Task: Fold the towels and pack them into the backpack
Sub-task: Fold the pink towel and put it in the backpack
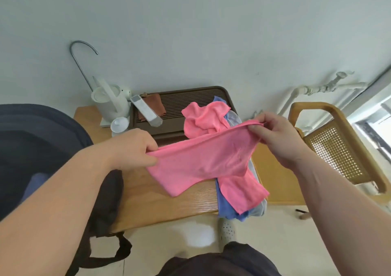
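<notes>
Two corners pinched, one in each hand: my left hand (135, 146) has thumb and fingers (147, 161) closed on the left end of the pink towel (201, 161). My right hand (279, 138) nips the other end a little higher, so the cloth hangs stretched between them in the air over the counter (152, 208), sagging in the middle. The pile of towels (227, 201), pink, blue and pale grey, lies right beneath at the counter's right edge. I can't tell whether the lower pink flap belongs to the one I'm holding or to the pile. The backpack (31, 148) sits dark at my left, just beside the counter. For a clean fold I'd level the two hands first and pull the top edge taut until the sag goes. Then I'd bring corner to corner and check that the hanging edges match before laying it flat on bare wood, away from the pile. The risk, as I read it, is the drooping hem catching the heap and dragging a loose towel off the edge.
</notes>
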### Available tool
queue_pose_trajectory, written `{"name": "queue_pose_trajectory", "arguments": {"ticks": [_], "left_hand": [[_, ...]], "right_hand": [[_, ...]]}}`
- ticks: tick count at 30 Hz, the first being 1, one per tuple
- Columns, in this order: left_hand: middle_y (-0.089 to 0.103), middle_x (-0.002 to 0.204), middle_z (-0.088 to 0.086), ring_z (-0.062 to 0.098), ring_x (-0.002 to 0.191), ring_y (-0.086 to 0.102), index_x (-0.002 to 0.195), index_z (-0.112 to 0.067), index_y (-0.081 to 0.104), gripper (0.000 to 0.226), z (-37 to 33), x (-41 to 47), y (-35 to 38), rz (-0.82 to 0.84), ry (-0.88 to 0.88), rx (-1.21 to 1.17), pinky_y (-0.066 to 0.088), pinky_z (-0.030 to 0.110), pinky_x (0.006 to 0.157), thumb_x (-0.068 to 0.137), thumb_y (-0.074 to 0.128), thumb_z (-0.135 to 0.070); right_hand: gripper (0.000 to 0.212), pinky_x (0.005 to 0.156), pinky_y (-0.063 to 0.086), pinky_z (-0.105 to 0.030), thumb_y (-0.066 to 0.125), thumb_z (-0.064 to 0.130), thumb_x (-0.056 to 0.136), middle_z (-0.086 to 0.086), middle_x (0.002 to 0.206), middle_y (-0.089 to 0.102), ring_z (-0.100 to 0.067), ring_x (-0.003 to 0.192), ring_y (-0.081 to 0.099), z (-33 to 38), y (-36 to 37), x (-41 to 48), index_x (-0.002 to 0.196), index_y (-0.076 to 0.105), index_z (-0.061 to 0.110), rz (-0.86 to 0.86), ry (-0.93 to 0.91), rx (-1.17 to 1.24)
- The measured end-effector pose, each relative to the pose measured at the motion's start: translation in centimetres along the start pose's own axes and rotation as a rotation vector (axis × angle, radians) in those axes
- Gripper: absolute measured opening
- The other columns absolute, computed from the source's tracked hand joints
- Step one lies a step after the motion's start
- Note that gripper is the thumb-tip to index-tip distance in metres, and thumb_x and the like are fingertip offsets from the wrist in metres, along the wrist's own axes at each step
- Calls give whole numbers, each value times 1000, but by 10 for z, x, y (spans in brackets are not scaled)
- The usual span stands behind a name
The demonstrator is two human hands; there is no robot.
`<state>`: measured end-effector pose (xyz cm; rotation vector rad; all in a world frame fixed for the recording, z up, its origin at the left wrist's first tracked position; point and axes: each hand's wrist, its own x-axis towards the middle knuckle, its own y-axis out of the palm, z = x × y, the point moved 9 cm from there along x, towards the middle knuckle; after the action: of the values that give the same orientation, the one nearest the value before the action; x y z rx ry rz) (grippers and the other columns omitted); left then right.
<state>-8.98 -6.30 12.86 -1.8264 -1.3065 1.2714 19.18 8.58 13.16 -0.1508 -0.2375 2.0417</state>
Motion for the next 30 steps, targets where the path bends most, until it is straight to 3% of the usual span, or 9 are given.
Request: {"name": "queue_pose_trajectory", "arguments": {"ticks": [4, 8, 11, 14, 18, 22, 25, 28, 30], "left_hand": [[33, 60, 7, 10, 54, 31, 55, 0, 44, 33, -10, -17, -10, 20, 40, -203, 25, 24, 51, 77, 68, -6], [35, 64, 19, 18, 59, 33, 56, -1, 43, 27, -12, -29, -24, -13, 78, -312, 26, 36, 58, 67, 63, -15], [33, 64, 17, 18, 59, 32, 52, -12, 33, 31, -20, -35, -35, -50, 115, -362, 25, 35, 59, 64, 62, -11], [37, 60, 6, 11, 58, 36, 51, -18, 35, 48, -19, -30, -49, -155, 125, -441, 29, 28, 60, 74, 74, 1], [44, 56, -16, 1, 54, 42, 63, -18, 41, 46, -14, -21, -61, -315, 121, -521, 34, 17, 52, 77, 81, 2], [49, 65, -5, 13, 64, 47, 70, -23, 49, 34, -14, -13, -49, -294, 136, -723, 38, 25, 55, 72, 83, -18], [44, 60, -2, 11, 59, 43, 62, -13, 49, 37, -21, -9, -42, -266, 140, -791, 36, 20, 53, 66, 77, -36], [38, 59, 3, 18, 57, 36, 57, -10, 46, 36, -32, -9, -29, -86, 144, -809, 31, 22, 51, 62, 78, -24], [39, 60, 1, 12, 54, 38, 58, -17, 45, 36, -35, -9, -17, 73, 119, -832, 33, 19, 48, 65, 79, -9]], "right_hand": [[18, 73, 40, -38, 64, 12, 87, -11, 91, 68, -23, 80, 55, 28, 6, -16, 87, 69, 29, 30, -83, -93], [31, 87, 50, -40, 63, 1, 92, 3, 98, 76, -23, 100, 67, 54, 1, -26, 92, 78, 28, 96, -119, -252], [30, 84, 53, -35, 68, 0, 89, 3, 94, 77, -20, 94, 70, 65, -2, -29, 90, 80, 27, 172, -117, -307], [23, 73, 54, -29, 72, -4, 85, -7, 81, 76, -17, 77, 68, 67, -7, -29, 85, 80, 17, 220, -93, -314], [7, 60, 49, -17, 84, 17, 76, -7, 67, 73, -12, 62, 65, 64, -19, -30, 77, 79, 12, 228, -67, -323], [24, 58, 50, -19, 84, 28, 69, -11, 67, 72, -15, 62, 64, 60, -35, -32, 77, 78, 6, 191, -74, -308], [26, 57, 50, -21, 84, 23, 67, -14, 68, 70, -21, 65, 62, 54, -41, -35, 80, 75, 2, 251, -10, -237], [27, 58, 50, -23, 79, 15, 74, -18, 76, 65, -22, 69, 60, 41, -35, -49, 98, 76, 4, 485, 172, -202], [22, 61, 52, -25, 77, 12, 78, -17, 79, 67, -20, 72, 63, 34, -29, -61, 100, 78, 8, 635, 263, -269]]}}
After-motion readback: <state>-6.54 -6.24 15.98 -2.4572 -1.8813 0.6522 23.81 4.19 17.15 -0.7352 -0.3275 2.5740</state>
